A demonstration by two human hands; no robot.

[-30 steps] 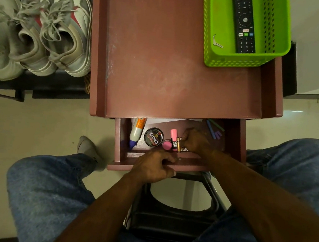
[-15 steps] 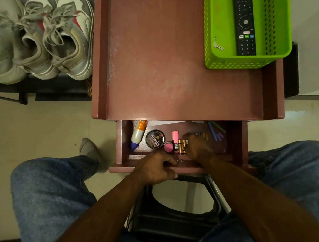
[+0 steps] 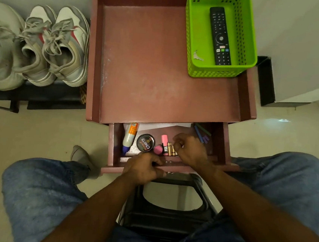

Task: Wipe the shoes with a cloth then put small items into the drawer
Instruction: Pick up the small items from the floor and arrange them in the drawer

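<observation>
The table's drawer (image 3: 113, 147) is pulled open. Inside lie a glue bottle (image 3: 130, 136), a round Cherry polish tin (image 3: 145, 143), a pink round piece (image 3: 158, 149), a pink highlighter (image 3: 164, 140), gold batteries (image 3: 171, 149) and coloured chalks (image 3: 202, 133). My left hand (image 3: 143, 169) grips the drawer's front edge. My right hand (image 3: 191, 150) is inside the drawer with its fingers curled beside the batteries; whether it still holds them is unclear. Pale sneakers (image 3: 64, 49) stand on a black rack (image 3: 40, 95) at the left.
The reddish-brown table top (image 3: 160, 66) carries a green basket (image 3: 214, 73) holding a remote (image 3: 220, 36) and a small key (image 3: 198, 56). A black stool (image 3: 164, 219) sits between my knees. A dark cabinet edge (image 3: 265, 80) stands at the right.
The batteries were set down next to the pink highlighter, and my right fingers have lifted slightly off them. My left hand stays on the drawer front. The camera has tilted a little.
</observation>
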